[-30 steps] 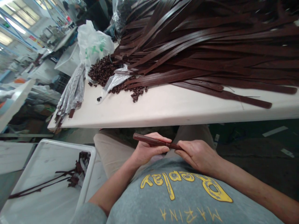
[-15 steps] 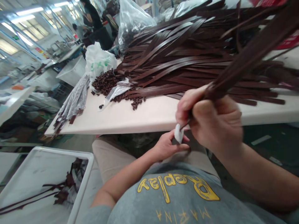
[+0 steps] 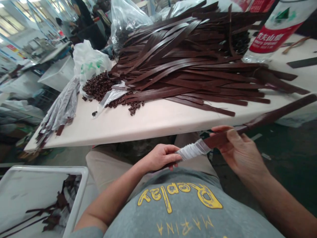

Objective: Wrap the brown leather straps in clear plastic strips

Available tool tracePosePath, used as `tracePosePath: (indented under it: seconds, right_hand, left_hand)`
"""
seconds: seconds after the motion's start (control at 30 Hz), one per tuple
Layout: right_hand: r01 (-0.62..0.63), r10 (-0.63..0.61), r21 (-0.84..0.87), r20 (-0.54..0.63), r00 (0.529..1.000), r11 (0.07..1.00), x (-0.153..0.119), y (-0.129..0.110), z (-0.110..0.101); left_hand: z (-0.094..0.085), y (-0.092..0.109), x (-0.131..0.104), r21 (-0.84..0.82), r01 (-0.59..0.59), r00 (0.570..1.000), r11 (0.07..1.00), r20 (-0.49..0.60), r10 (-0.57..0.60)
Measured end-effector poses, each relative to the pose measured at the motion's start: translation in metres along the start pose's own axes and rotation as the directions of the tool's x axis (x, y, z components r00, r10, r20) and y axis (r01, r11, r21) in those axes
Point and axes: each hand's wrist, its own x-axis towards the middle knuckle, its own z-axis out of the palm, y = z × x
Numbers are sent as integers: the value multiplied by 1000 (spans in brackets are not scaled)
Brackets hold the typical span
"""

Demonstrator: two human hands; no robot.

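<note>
Over my lap I hold a long dark brown leather strap [image 3: 267,116] that runs up to the right. Its near end sits inside a crinkled clear plastic sleeve [image 3: 192,151]. My left hand [image 3: 159,157] pinches the sleeve's near end. My right hand [image 3: 237,148] grips the strap just past the sleeve, thumb on top. A large heap of the same brown straps [image 3: 188,66] lies on the cream table [image 3: 158,120] in front of me.
A pile of small brown loops [image 3: 99,86] spills from a white plastic bag [image 3: 89,62]. Sleeved straps [image 3: 59,110] hang off the table's left edge. A white tray [image 3: 76,198] at lower left holds a few straps. A water bottle [image 3: 274,31] stands at the far right.
My right hand came down from table height and now holds the strap low and nearly level. The plastic sleeve now covers the strap's near end. My view shifted slightly right.
</note>
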Motion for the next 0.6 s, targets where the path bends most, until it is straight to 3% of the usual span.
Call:
tracePosePath:
  seconds: [0.13, 0.23, 0.43, 0.6]
  right_hand:
    - [-231, 234, -42, 101, 967, 972, -32, 32, 5]
    - [-320, 330, -90, 130, 935, 943, -47, 48, 10]
    - [-343, 345, -56, 31, 938, 938, -45, 47, 0]
    - [-300, 301, -63, -9, 954, 952, -43, 45, -12]
  left_hand:
    - [17, -8, 7, 14, 13, 1000, 1000, -21, -12]
    - [24, -15, 8, 44, 33, 999, 998, -45, -31]
    - [23, -31, 5, 134, 73, 997, 988, -30, -70]
    - [18, -29, 1, 200, 106, 994, 974, -17, -104]
